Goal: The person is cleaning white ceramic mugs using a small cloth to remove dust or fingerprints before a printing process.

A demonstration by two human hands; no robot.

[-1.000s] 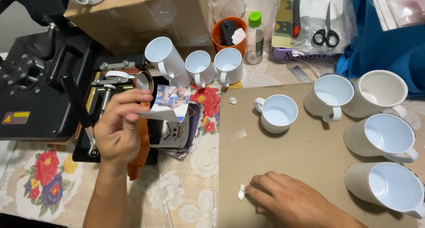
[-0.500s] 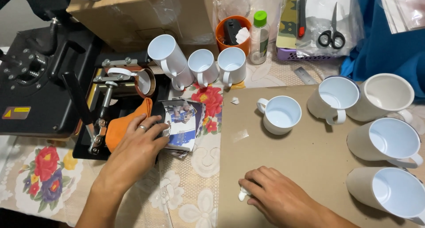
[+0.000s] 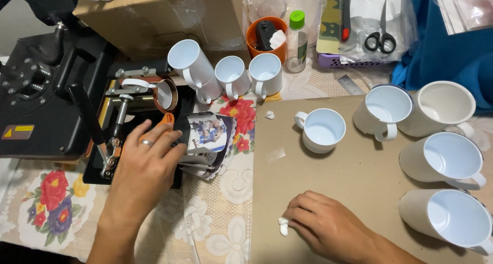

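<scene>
My left hand [image 3: 146, 164], a ring on one finger, rests palm down on the base of the black mug press [image 3: 56, 94], partly over an orange mitt [image 3: 165, 121]. Its fingertips touch a stack of printed picture sheets [image 3: 208, 138] lying at the press's edge. My right hand [image 3: 328, 228] lies on the brown cardboard sheet [image 3: 339, 166], fingers curled beside a small crumpled white scrap [image 3: 283, 226]. A white mug [image 3: 321, 130] stands on the cardboard just beyond that hand.
Three white mugs [image 3: 231, 74] stand behind the sheets; several more [image 3: 441, 156] line the right side. An orange cup [image 3: 266, 35], a clear bottle with green cap [image 3: 297, 41], scissors [image 3: 381, 35] and a cardboard box [image 3: 154, 12] crowd the back. A floral cloth [image 3: 51, 202] covers the table.
My left hand came down from holding a printed sheet in the air and now lies on the press base with the sheets on the table. My right hand barely moved.
</scene>
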